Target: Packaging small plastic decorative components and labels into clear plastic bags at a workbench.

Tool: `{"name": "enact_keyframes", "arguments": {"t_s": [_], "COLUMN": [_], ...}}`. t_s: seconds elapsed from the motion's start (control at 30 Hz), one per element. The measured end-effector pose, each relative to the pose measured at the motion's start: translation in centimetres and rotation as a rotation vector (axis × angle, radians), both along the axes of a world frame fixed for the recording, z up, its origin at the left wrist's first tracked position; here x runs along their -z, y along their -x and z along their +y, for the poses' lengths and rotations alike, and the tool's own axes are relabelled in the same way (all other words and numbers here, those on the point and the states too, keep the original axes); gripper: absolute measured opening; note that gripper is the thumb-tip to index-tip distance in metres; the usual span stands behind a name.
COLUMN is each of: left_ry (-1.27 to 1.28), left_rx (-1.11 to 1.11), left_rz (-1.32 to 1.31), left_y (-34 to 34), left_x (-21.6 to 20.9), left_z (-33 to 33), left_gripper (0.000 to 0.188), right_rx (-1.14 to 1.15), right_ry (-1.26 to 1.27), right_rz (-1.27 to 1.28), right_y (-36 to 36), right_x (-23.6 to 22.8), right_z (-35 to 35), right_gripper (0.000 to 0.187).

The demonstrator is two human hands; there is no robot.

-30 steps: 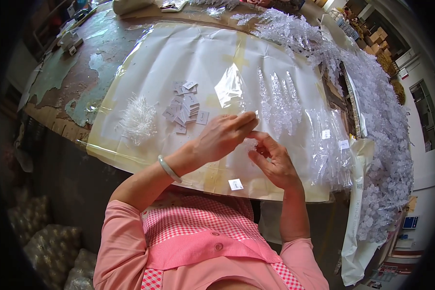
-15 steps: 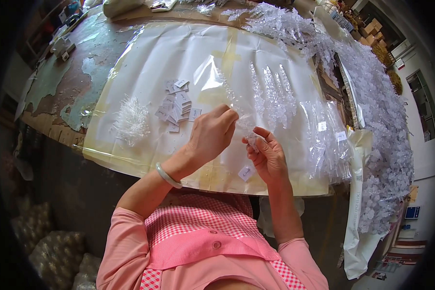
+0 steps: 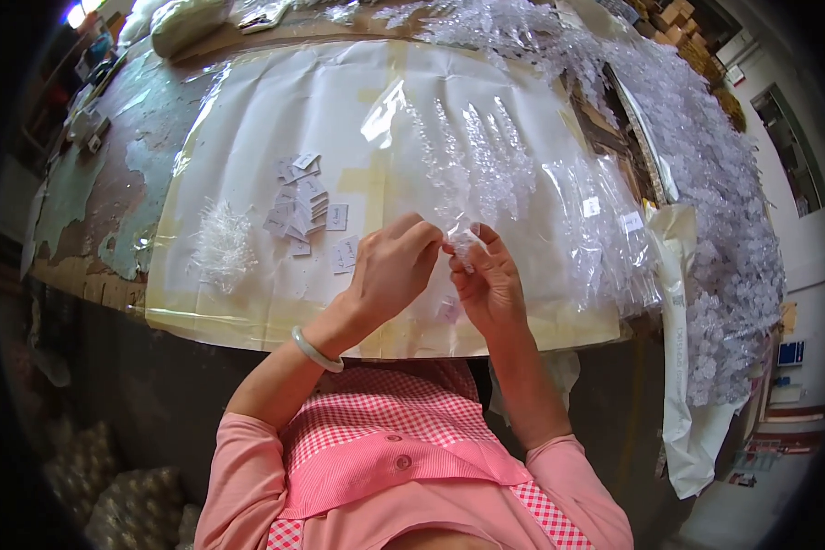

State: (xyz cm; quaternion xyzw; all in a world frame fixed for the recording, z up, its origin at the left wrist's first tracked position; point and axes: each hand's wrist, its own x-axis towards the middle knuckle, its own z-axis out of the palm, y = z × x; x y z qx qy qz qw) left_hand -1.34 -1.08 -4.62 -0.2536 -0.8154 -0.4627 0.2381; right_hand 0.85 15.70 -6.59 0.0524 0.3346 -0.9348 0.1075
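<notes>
My left hand point(image 3: 396, 264) is closed in a pinch beside my right, its fingertips on something too fine to make out. In my right hand point(image 3: 491, 277), fingers and thumb grip the near end of a clear, glittery plastic strand point(image 3: 466, 247). The strand runs away from me over the white sheet. A small label point(image 3: 447, 309) dangles below my hands. Several more clear strands point(image 3: 495, 151) lie just beyond them. To the left are a scattered pile of small white tags point(image 3: 295, 209) and a bunch of thin white ties point(image 3: 223, 246).
White sheeting point(image 3: 275, 101) with yellowish tape covers the worktable point(image 3: 87, 220). Tagged clear strands point(image 3: 600, 238) lie at its right. A large heap of clear plastic pieces point(image 3: 715, 229) fills the far right side, with a white wrapper point(image 3: 678, 367) along it. Stuffed sacks point(image 3: 133, 504) sit on the floor at left.
My hands have come closer together, and the right has drawn nearer the left with the strand end. The label hangs further left. The whole view has shifted slightly.
</notes>
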Motion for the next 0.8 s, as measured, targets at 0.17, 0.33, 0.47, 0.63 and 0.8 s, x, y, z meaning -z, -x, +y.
{"name": "enact_keyframes", "arguments": {"t_s": [0.17,0.33,0.47,0.63,0.8], "left_ry": [0.001,-0.067,-0.08,-0.041,-0.214], "left_rx": [0.138,0.068,0.105,0.121,0.031], "left_rz": [0.191,0.015,-0.088,0.058,-0.196], "left_y": [-0.4,-0.6,-1.2,-2.9,-2.9], "left_x": [-2.8,-1.5,-1.7,-1.4,1.8], "left_z": [1.1,1.4,1.7,2.0,1.9], "left_gripper": [0.013,0.015,0.015,0.016,0.011], "right_rx": [0.135,0.178,0.158,0.252,0.196], "right_ry": [-0.498,-0.214,-0.313,-0.49,-0.755], "right_rz": [0.341,0.169,0.137,0.239,0.243], "right_y": [-0.5,-0.8,-0.4,0.0,0.3], "right_x": [-0.7,-1.7,-0.3,0.9,0.8], "right_z": [-0.6,0.4,0.0,-1.6,-0.9], "right_gripper": [0.053,0.051,0.04,0.029,0.015]}}
